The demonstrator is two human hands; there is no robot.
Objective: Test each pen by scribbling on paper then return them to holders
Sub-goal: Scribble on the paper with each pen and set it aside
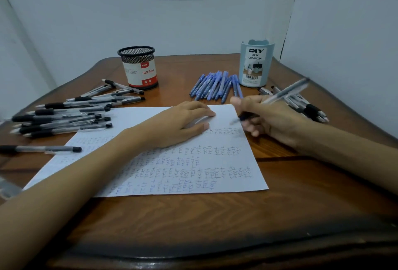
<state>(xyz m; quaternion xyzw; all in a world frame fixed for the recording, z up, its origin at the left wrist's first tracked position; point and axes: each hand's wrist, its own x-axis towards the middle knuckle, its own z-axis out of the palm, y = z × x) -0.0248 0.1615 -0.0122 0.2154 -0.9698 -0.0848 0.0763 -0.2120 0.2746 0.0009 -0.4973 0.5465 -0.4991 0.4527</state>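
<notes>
A white sheet of paper (163, 168), covered with rows of small pen marks, lies in the middle of the wooden table (193, 222). My left hand (183, 123) rests flat on the sheet's upper part, fingers straight. My right hand (271, 116) grips a clear pen with a black grip (286, 92), its tip over the paper's upper right corner. A black mesh holder (139, 67) stands at the back left and a pale blue desk organizer (255, 62) at the back right.
Several black-grip pens (64, 116) lie in a pile left of the paper, one apart (41, 149) at the left edge. Several blue pens (215, 85) lie beside the organizer. More black-grip pens (305, 106) lie behind my right hand. Walls close in behind the table.
</notes>
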